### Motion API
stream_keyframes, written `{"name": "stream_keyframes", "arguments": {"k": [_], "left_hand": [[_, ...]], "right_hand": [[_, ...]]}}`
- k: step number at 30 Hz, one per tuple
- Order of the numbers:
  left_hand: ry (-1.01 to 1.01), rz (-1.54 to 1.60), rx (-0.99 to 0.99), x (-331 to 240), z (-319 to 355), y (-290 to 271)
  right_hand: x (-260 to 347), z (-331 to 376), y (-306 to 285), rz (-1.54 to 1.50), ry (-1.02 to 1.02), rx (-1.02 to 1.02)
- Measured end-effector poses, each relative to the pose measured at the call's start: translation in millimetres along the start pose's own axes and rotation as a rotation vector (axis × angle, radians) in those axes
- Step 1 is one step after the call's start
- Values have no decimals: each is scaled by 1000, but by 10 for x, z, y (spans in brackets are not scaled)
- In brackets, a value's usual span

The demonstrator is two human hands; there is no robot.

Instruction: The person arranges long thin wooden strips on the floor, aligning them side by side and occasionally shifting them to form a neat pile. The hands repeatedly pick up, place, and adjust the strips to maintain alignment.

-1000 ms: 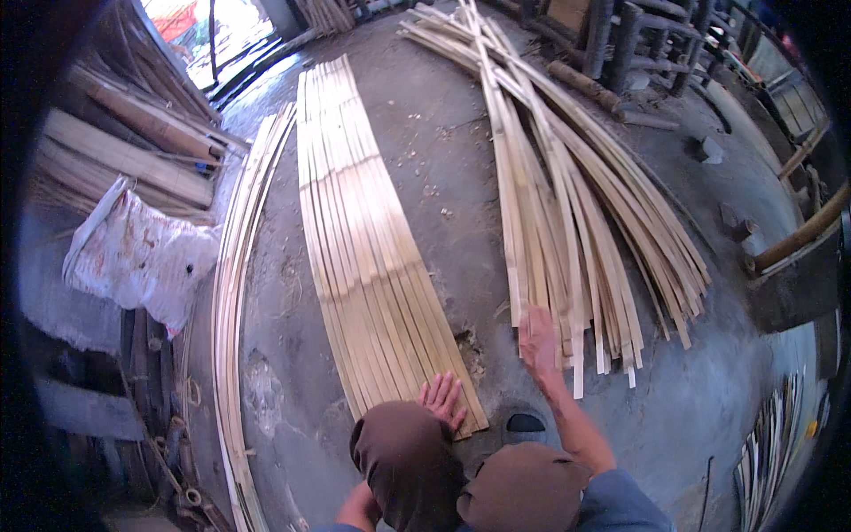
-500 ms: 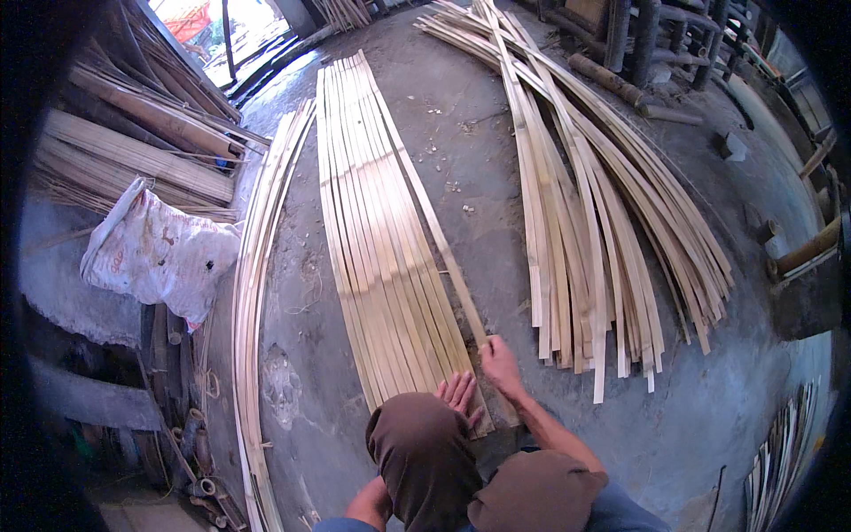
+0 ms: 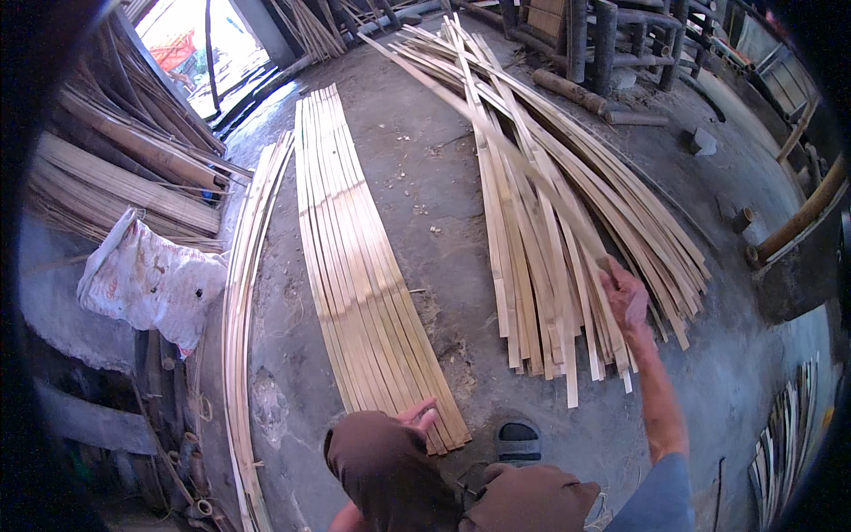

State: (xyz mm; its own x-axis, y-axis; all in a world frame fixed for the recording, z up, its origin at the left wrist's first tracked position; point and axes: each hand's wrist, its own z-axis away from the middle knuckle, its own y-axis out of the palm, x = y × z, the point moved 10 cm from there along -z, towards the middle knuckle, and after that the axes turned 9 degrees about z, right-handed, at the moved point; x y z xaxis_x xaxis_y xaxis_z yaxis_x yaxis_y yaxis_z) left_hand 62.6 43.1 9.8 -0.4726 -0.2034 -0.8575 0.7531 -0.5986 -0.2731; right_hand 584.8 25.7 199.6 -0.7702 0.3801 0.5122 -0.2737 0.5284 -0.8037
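Note:
My right hand [image 3: 626, 297] is closed round the near end of a long, pale bamboo strip [image 3: 461, 105]. That strip slants away to the far left, over a fanned pile of bamboo strips [image 3: 514, 293] on the right. Several more strips lie side by side in a flat row [image 3: 355, 257] on the floor before me. My left hand [image 3: 420, 414] is at the near end of this row, its visible fingers loosely apart with nothing seen in them. My knee in brown cloth [image 3: 386, 470] hides part of that hand.
On the left lies a narrow bundle of strips [image 3: 239, 310], beside a stained white sack [image 3: 155, 279]. Stacked bamboo slats [image 3: 133, 186] lean farther back. A dark sandal [image 3: 518, 442] shows between my knees and the pile. Dark posts [image 3: 603, 49] stand at the far right.
My right hand has carried one strip from the row's right edge over to the right-hand pile. My left hand, flat on the row before, now has its fingers raised and partly bent.

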Motion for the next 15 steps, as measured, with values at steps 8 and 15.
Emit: {"name": "stream_keyframes", "arguments": {"k": [8, 15], "left_hand": [[-270, 445, 525, 102, 886, 212], [-402, 585, 858, 88, 1475, 440]], "right_hand": [[-642, -193, -89, 132, 26, 45], [-920, -211, -552, -53, 74, -269]]}}
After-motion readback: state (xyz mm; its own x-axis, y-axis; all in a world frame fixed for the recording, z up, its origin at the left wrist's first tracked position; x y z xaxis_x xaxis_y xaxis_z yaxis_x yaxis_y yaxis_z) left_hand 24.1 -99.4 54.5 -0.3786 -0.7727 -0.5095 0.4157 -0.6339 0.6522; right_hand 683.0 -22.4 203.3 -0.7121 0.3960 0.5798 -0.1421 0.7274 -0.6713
